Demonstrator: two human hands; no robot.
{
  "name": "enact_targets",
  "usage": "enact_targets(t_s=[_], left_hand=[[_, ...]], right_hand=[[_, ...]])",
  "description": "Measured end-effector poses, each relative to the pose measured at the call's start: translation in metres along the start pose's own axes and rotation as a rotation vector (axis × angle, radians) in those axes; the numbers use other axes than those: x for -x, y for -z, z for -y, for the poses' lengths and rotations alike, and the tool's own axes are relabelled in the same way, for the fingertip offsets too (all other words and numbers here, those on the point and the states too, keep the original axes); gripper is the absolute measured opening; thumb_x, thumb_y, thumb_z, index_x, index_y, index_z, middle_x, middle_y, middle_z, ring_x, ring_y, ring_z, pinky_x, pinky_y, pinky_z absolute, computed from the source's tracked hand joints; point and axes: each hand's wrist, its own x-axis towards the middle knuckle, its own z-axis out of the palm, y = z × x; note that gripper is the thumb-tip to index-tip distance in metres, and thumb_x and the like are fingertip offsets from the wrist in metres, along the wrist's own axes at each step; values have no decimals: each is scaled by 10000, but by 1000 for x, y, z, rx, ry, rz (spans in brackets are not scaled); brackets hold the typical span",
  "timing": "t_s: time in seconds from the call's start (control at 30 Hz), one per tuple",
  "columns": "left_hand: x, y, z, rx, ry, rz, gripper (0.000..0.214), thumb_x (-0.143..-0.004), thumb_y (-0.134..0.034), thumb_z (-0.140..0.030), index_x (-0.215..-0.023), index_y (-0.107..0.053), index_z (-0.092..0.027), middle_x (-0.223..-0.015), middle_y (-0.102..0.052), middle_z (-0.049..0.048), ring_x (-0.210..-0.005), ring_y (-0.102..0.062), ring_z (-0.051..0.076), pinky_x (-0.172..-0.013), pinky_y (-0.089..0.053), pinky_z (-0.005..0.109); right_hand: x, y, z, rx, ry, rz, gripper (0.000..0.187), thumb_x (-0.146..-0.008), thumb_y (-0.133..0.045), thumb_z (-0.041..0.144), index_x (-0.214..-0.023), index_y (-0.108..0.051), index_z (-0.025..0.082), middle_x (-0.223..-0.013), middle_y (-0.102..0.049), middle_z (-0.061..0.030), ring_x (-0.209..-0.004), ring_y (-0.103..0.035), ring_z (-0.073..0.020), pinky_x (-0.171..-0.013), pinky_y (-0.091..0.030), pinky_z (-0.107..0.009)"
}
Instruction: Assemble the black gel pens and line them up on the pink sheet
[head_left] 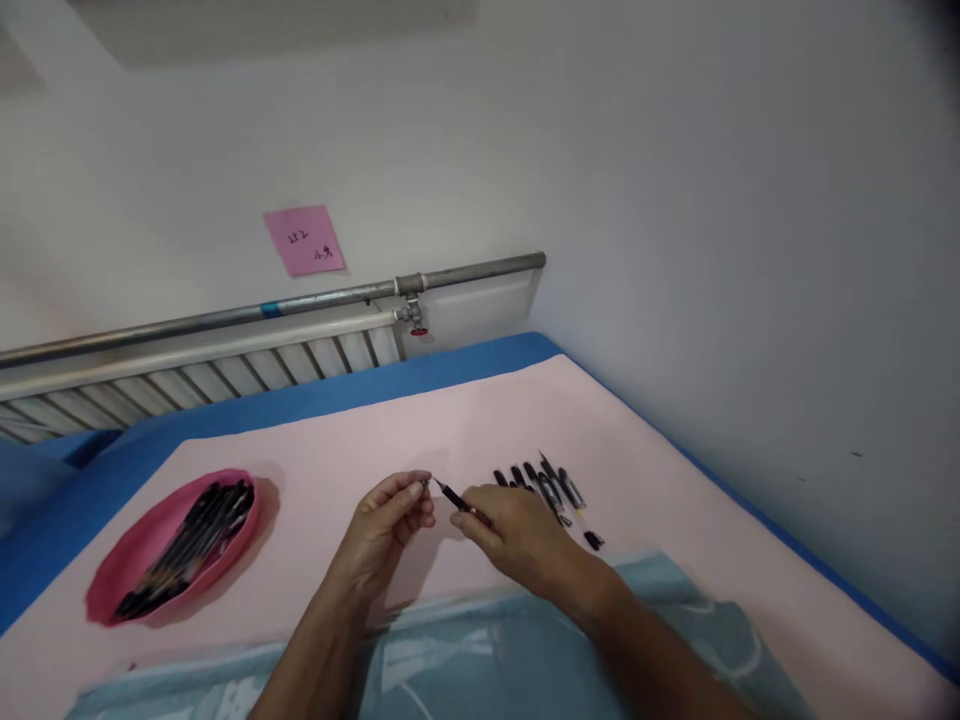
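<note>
My left hand (394,515) pinches a small dark piece (426,482) between thumb and fingertips; it is too small to name. In my right hand (517,525) is a black pen (454,496), its thin pointed tip aimed at my left fingertips. Whether the tip touches the small piece I cannot tell. Just beyond my right hand lie several black and clear pen parts (551,487), partly hidden by that hand. One part with a black end (593,540) lies nearer to me.
A pink oval basin (112,570) holding several dark pens (187,545) stands at the left on the pale pink sheet (322,460). Blue patterned cloth (442,660) lies at the near edge. Behind are a radiator (247,375), a metal pipe (322,300) and a wall with a pink note (305,240).
</note>
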Motion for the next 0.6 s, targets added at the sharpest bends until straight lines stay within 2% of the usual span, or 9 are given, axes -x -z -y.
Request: enact_targets(t_s=[0.23,0.4,0.6], left_hand=[[-1,6,-5,-46,16,86,179,-685,-672,-227,-841,-664,-142,-643,-597,7,-586,-541,84,-599,-426,211],[-2,11,-6,-208,5,100,203,-678,-667,-259,-845,-668,-145,-657,-602,12,-578,-528,93,-594,-403,221],[-2,18,-9,-435,-30,110,137,-698,-628,-232,-800,-652,-143,-571,-564,-10,-547,-497,94,-568,-379,217]], right_hand=[[-2,-4,1,77,-1,70,198,-864,-432,284,-747,-544,171,-709,-574,-7,-634,-483,-109,-552,-238,-225],[-1,-5,1,143,34,70,196,-865,-434,285,-764,-564,179,-713,-593,-7,-633,-500,-115,-551,-238,-234],[0,-6,3,250,57,87,176,-843,-459,283,-777,-599,200,-699,-605,-12,-626,-525,-133,-530,-212,-253]])
